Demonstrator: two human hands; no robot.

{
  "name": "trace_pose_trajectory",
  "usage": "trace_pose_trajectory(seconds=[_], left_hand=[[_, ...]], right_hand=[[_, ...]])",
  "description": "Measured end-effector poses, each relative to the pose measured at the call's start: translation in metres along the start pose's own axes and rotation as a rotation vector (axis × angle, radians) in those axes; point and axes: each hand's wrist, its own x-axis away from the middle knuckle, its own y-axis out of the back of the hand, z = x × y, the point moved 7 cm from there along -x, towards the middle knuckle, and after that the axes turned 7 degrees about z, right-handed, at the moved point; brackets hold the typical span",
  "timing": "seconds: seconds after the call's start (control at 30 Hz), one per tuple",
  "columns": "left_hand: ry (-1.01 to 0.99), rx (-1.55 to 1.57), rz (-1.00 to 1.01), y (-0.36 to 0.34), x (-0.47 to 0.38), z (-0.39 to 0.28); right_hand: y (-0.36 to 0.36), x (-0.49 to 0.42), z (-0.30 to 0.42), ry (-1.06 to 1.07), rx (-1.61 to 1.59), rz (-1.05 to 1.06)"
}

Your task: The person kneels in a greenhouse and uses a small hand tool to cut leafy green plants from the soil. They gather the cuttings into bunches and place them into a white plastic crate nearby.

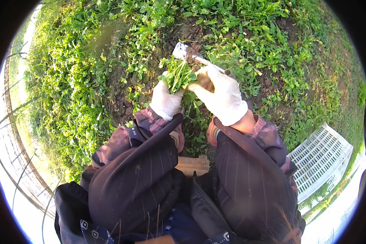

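My left hand point(167, 99), in a thin white glove, grips a bunch of leafy greens point(178, 74) in front of my knees. Close beside it, my gloved right hand point(221, 93) is closed around the metal handle point(205, 61) of a small digging tool. That tool's flat, pale blade point(180, 51) points away to the upper left, with brown soil stuck near its neck. The right fingertips meet the edge of the bunch. Its roots are hard to make out behind the leaves and soil.
Low green plants point(250, 55) cover the ground ahead, with dark soil point(120, 100) showing between them. A white slatted plastic crate point(320, 158) is at my right. Under me is a wooden board point(192, 164). Thin hoops and a wire-like edge point(13, 122) curve along the left.
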Motion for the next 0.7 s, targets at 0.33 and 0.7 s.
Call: trace_pose_trajectory(seconds=[0.33,0.7], left_hand=[[-0.026,0.127,-0.099,0.008,0.005,0.0],[-0.025,0.173,-0.065,0.008,0.005,-0.003]], right_hand=[[0.035,0.003,-0.02,-0.02,-0.843,-0.299],[0.006,-0.013,0.034,0.365,0.347,-0.057]])
